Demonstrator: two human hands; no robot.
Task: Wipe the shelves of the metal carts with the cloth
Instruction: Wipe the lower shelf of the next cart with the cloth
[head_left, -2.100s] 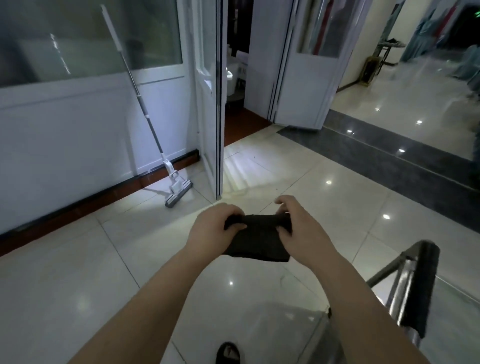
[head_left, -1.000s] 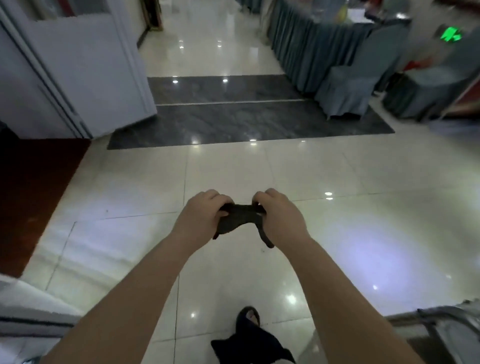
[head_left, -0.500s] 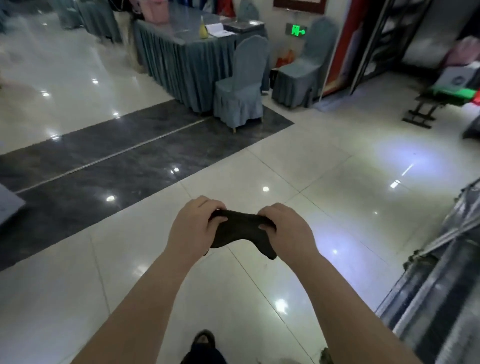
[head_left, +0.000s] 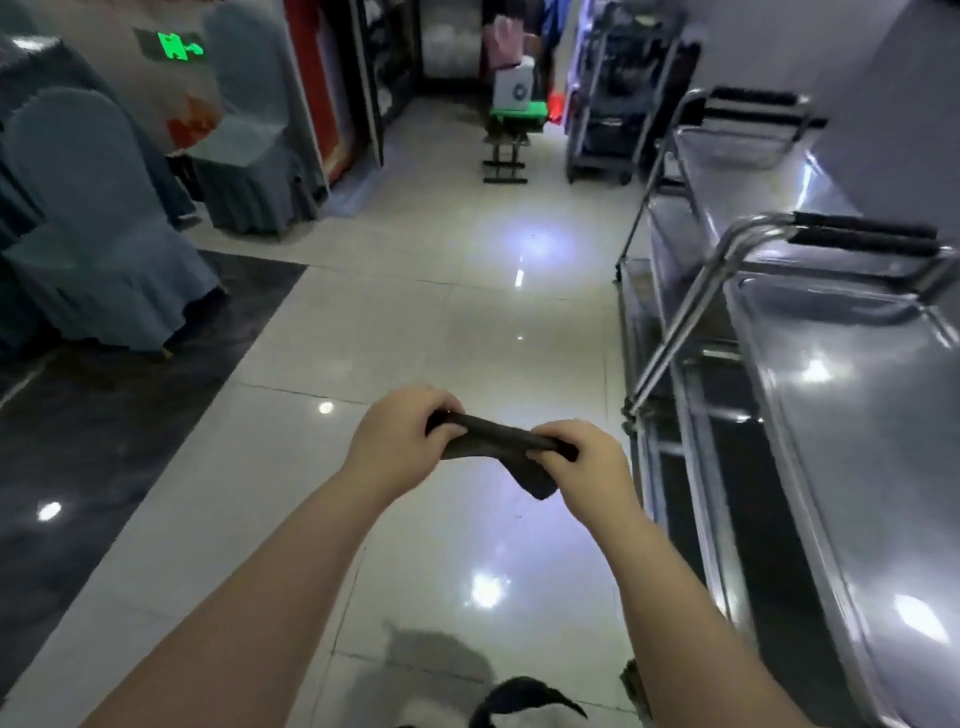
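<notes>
Both the left hand (head_left: 402, 439) and the right hand (head_left: 584, 467) grip the dark cloth (head_left: 498, 449), stretched between them over the floor, likely being readied for the nearest metal cart (head_left: 852, 467) alongside.

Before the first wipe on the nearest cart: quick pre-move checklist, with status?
1. Grip on cloth by left hand and right hand: ok.
2. Cloth bunched into a pad: not ok, stretched between the hands, one corner hanging.
3. Nearest cart's top shelf in view, on the right: ok.
4. Cloth on that shelf: not ok, it is over the floor, apart from the cart.
5. State of lower shelves: cannot tell, mostly hidden.
6. Cloth damp: cannot tell.
</notes>
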